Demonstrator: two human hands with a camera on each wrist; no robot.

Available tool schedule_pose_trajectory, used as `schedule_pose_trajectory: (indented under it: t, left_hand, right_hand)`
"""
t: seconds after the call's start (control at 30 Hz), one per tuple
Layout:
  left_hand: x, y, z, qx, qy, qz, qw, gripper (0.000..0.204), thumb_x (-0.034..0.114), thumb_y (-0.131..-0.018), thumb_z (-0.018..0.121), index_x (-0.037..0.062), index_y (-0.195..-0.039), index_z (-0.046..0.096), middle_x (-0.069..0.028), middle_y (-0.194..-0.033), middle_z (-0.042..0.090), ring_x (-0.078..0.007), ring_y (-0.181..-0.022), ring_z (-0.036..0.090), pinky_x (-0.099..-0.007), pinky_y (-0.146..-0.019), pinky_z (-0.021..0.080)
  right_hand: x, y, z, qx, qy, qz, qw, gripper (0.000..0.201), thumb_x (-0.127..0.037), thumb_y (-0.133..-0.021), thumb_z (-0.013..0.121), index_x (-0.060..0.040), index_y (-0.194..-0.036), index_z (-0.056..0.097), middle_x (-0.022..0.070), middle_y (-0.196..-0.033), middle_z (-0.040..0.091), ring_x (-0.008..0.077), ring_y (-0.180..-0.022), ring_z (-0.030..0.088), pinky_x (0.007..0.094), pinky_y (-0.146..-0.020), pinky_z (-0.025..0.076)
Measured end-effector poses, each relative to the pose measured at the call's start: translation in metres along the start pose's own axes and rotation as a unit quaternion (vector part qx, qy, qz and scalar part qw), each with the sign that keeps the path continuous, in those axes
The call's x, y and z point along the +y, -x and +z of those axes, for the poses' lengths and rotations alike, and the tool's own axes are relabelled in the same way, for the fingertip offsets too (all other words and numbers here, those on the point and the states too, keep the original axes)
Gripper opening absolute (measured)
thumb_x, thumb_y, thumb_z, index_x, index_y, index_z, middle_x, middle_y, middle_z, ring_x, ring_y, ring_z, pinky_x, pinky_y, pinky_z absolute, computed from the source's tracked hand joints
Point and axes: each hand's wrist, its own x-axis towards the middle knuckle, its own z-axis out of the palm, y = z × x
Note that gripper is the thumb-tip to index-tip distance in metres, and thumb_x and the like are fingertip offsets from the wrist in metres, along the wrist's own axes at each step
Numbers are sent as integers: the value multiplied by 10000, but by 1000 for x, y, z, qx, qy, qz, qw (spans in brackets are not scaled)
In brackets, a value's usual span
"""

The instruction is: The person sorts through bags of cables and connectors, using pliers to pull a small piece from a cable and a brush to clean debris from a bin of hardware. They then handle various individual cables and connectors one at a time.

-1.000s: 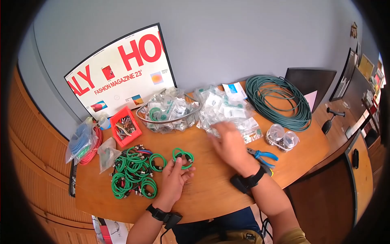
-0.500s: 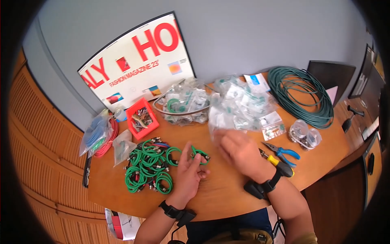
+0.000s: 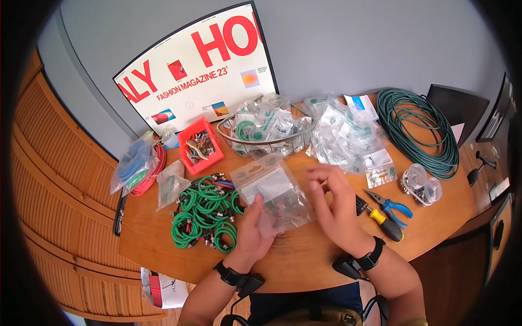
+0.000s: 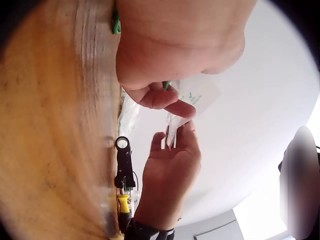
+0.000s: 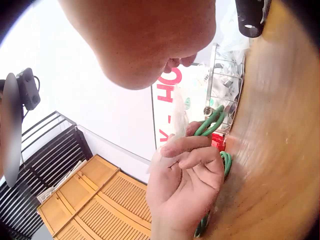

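Observation:
My left hand (image 3: pixel 253 234) holds a clear resealable plastic bag (image 3: pixel 280 187) upright, its thumb pressed on the bag's front. In the right wrist view, a coiled green cable (image 5: pixel 216 121) with a metal connector also sits in the left hand's curled fingers, behind the bag. My right hand (image 3: pixel 340 212) is raised by the bag's right edge, fingers loosely bent, fingertips close to the plastic. Left of the left hand lies a pile of green coiled cables (image 3: pixel 201 212) with metal connectors, partly hidden by the bag.
Behind stand a red bin (image 3: pixel 186 145) of connectors and a wire basket (image 3: pixel 261 145) of bagged parts. More plastic bags (image 3: pixel 348 133) lie beside it, near a dark green cable coil (image 3: pixel 389 127). Pliers (image 3: pixel 392 209), a yellow-black screwdriver (image 3: pixel 389 225) and clear tubs (image 3: pixel 421 185) are at right.
The right hand reached to the loose bags and came back toward the left hand with one plastic bag, now in the left hand. The green cable went from plain view to behind the bag.

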Motion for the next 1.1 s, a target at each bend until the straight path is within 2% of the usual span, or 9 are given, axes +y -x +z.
schedule_pose_trajectory:
  t: [0.03, 0.07, 0.17, 0.23, 0.57, 0.73, 0.87, 0.93, 1.1]
  left_hand:
    - [1, 2, 2, 6, 6, 3, 1000, 403, 423, -1128, 514, 147, -1416, 568, -7, -1218, 688, -162, -1088, 669, -321, -703, 554]
    - [2, 4, 3, 6, 4, 2, 1000, 403, 423, -1128, 514, 147, -1416, 568, -7, -1218, 688, -162, -1088, 669, -321, -703, 554]
    - [4, 7, 6, -11, -26, 16, 999, 412, 447, -1128, 510, 163, -1422, 565, -3, -1187, 681, -146, -1015, 653, -302, -629, 527]
    - [5, 7, 4, -22, -46, 17, 999, 431, 462, -1127, 509, 148, -1414, 575, 2, -1158, 680, -136, -974, 639, -289, -624, 518]
    - [10, 10, 10, -20, -67, 28, 997, 463, 458, -1126, 515, 94, -1400, 601, -51, -1258, 725, -140, -1022, 700, -294, -655, 557]
    - [8, 7, 3, 38, -54, 37, 997, 368, 399, -1116, 569, 135, -1369, 612, 2, -1217, 726, -120, -987, 692, -268, -625, 500]
    - [8, 4, 0, 51, -33, 50, 997, 328, 370, -1117, 579, 142, -1350, 622, 22, -1218, 725, -101, -1003, 681, -247, -619, 470]
    - [10, 4, 8, 89, -10, 66, 994, 263, 361, -1094, 632, 116, -1110, 725, 23, -1022, 752, -55, -811, 680, -224, -580, 507]
    - [8, 4, 3, 72, -35, 79, 994, 251, 355, -1093, 635, 121, -1096, 727, 35, -1018, 748, -47, -792, 661, -220, -568, 483]
  right_hand:
    - [4, 0, 3, 38, -51, 112, 992, 253, -106, -1006, 710, 14, -1224, 663, 137, -1157, 721, 234, -949, 682, 336, -849, 546]
    - [8, 1, 4, 40, -51, 112, 992, 253, -106, -1006, 710, 14, -1224, 663, 137, -1157, 721, 234, -949, 682, 336, -849, 546]
    - [17, 4, 8, -67, -192, 275, 940, 291, -138, -1062, 664, 23, -1303, 635, 90, -1155, 722, 155, -1004, 669, 301, -873, 537]
    - [23, 5, 13, -171, -366, 340, 849, 309, -133, -1088, 627, 23, -1355, 618, 55, -1164, 710, 104, -1031, 649, 271, -892, 526]
    - [22, 3, 7, -116, -358, 349, 858, 355, -111, -1058, 662, -5, -1384, 575, 48, -1184, 695, 75, -999, 650, 249, -792, 530]
    - [8, -7, 1, 100, -336, 313, 883, 260, -91, -1058, 641, -25, -1301, 575, 46, -1180, 647, 76, -948, 641, 250, -728, 530]
    - [13, -3, -4, 73, -315, 230, 918, 268, -41, -1035, 662, -20, -1291, 585, 28, -1153, 638, 58, -930, 626, 228, -738, 522]
    - [5, -4, -4, 62, -319, 234, 916, 271, -20, -1020, 678, -16, -1279, 598, 23, -1146, 643, 51, -925, 622, 220, -738, 519]
    - [-1, -5, -2, 45, -320, 244, 914, 277, 20, -982, 720, -11, -1243, 636, 11, -1114, 659, 35, -913, 611, 203, -719, 514]
